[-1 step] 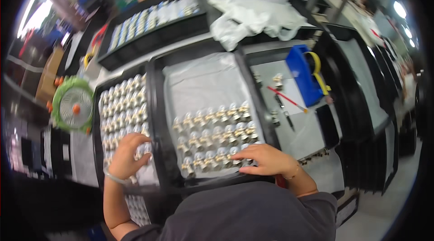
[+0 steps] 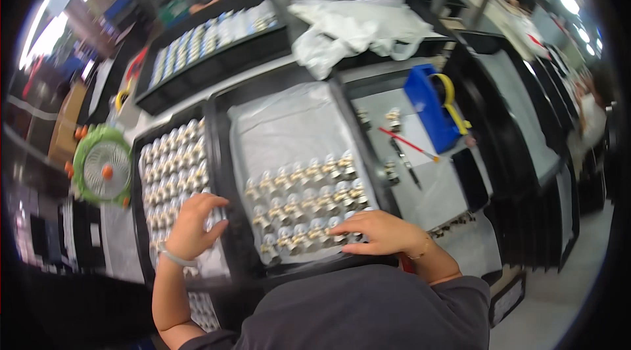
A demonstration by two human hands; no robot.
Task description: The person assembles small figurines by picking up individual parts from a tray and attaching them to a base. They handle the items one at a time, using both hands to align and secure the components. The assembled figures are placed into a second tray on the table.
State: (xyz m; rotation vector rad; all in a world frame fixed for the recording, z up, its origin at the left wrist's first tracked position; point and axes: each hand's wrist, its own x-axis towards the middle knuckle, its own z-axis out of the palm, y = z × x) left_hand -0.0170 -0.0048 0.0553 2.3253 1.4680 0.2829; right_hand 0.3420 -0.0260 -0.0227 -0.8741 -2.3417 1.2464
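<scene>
Our right hand (image 2: pixel 376 232) lies flat, fingers spread over the small metal parts (image 2: pixel 303 200) in the middle tray (image 2: pixel 240 218), gripping nothing we can see. Our left hand (image 2: pixel 192 224) rests open-fingered on the parts in the left tray (image 2: pixel 136 218). A green fan (image 2: pixel 102 169) sits just left.

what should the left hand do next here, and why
Probably close the left hand on one small silvery metal part and carry it across. It lies spread over the packed black left tray, while the black plastic-lined right tray has rows only at its near end, where the right hand rests.
</scene>
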